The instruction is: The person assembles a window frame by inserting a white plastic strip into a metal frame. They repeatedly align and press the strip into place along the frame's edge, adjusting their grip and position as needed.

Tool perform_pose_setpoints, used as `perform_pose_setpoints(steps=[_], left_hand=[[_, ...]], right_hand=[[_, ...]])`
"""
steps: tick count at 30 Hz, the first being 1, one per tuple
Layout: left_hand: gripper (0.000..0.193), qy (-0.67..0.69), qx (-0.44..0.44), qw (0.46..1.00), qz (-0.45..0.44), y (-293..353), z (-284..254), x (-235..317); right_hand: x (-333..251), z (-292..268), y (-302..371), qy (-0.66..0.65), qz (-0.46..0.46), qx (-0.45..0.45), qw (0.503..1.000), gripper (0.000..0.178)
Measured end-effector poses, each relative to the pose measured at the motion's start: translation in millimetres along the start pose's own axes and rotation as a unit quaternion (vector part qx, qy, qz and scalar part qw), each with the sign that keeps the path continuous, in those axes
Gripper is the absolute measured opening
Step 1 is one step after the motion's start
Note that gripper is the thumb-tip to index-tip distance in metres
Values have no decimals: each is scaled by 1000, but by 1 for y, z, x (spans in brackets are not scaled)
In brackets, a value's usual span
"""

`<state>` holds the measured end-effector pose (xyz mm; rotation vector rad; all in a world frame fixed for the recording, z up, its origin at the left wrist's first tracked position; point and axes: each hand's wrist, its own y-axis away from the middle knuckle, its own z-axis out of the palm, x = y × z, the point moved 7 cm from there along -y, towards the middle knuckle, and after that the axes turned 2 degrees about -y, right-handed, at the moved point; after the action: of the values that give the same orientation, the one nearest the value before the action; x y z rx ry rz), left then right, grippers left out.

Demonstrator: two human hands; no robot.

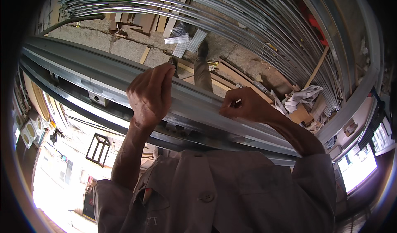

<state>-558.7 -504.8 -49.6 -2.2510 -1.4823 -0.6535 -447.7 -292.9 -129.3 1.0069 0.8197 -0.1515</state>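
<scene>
A long grey metal profile (190,97) with lengthwise grooves runs across in front of my body. Over its left-middle part, my left hand (149,93) is closed, fingers bent and pressed to the thumb. My right hand (244,104) is curled at the profile farther right, thumb and forefinger forming a small ring. Whatever either hand pinches is hidden or too small to name. On the near side of the profile lies a darker metal rail with a small bracket (98,98) that has a round hole.
Beyond the profile, many thin metal rods (231,16) lie in a bent-looking row. Wood offcuts (144,21), silvery ribbed strips (186,42) and a crumpled pale cloth (303,97) lie on the concrete floor. A black box-shaped frame (98,150) stands at lower left.
</scene>
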Motion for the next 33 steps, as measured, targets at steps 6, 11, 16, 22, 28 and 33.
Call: perform_pose_setpoints(steps=[6,11,16,22,28,33], left_hand=[[5,-6,3,1000,6,-1,0,1],[5,-8,0,1000,8,0,0,0],[7,6,-16,1000,0,0,-1,1],[7,1,-29,1000,-5,-1,-2,2],[7,2,-26,1000,-10,0,-1,1],[6,1,-24,1000,-6,-1,-2,2]], right_hand=[[-10,1,4,31,9,23,999,16],[-25,1,2,104,-26,23,994,18],[-30,5,-1,143,-18,-7,990,18],[-34,3,0,188,-14,-28,982,17],[-40,2,-4,189,-16,-57,980,15],[-30,-2,-9,113,34,-75,990,14]])
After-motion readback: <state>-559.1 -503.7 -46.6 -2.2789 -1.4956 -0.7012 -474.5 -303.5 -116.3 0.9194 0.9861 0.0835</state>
